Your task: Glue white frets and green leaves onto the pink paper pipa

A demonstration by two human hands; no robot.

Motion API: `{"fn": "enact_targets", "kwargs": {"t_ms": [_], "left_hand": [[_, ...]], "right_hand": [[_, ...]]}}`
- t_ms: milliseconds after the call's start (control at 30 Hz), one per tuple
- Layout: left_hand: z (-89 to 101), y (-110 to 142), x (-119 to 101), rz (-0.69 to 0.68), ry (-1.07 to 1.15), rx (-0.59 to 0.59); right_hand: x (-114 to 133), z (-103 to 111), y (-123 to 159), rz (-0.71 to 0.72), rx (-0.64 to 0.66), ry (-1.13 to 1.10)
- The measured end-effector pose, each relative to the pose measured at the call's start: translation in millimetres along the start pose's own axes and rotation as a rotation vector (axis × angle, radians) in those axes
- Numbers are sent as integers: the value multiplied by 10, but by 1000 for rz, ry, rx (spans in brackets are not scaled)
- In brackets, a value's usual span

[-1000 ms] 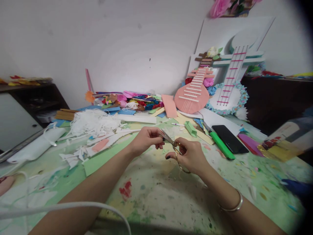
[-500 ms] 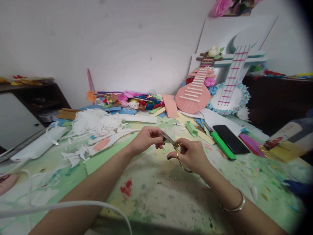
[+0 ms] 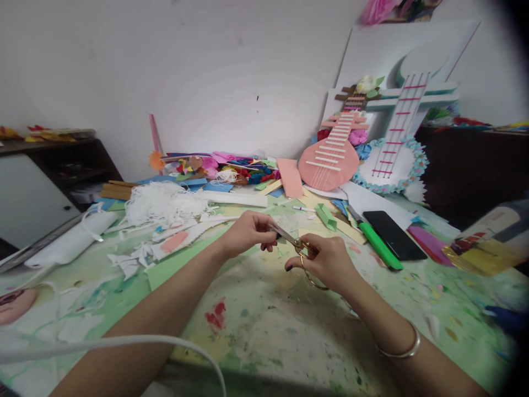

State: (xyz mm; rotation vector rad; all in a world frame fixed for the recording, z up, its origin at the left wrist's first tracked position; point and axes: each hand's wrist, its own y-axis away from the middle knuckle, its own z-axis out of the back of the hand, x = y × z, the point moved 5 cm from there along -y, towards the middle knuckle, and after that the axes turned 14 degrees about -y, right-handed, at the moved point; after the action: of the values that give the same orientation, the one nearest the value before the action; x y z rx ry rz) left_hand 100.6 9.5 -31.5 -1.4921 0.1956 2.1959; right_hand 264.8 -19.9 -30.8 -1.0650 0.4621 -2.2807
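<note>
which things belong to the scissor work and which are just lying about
Likely in use:
gold-handled metal scissors, in right hand
left hand, at the tips

Likely lying about:
black rectangular phone
long bright green tool
tangled white string heap

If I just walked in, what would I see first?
Probably the pink lute, back right, and the white lute beside it, ringed with blue flowers. Near the middle, the right hand holds gold scissors, tips by the left hand. A white string heap lies further left.
</note>
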Motion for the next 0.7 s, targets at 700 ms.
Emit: {"fn": "enact_targets", "kwargs": {"t_ms": [700], "left_hand": [[29,3,62,25,-50,96]], "right_hand": [[-63,-18,-11,-1,93,72]]}}
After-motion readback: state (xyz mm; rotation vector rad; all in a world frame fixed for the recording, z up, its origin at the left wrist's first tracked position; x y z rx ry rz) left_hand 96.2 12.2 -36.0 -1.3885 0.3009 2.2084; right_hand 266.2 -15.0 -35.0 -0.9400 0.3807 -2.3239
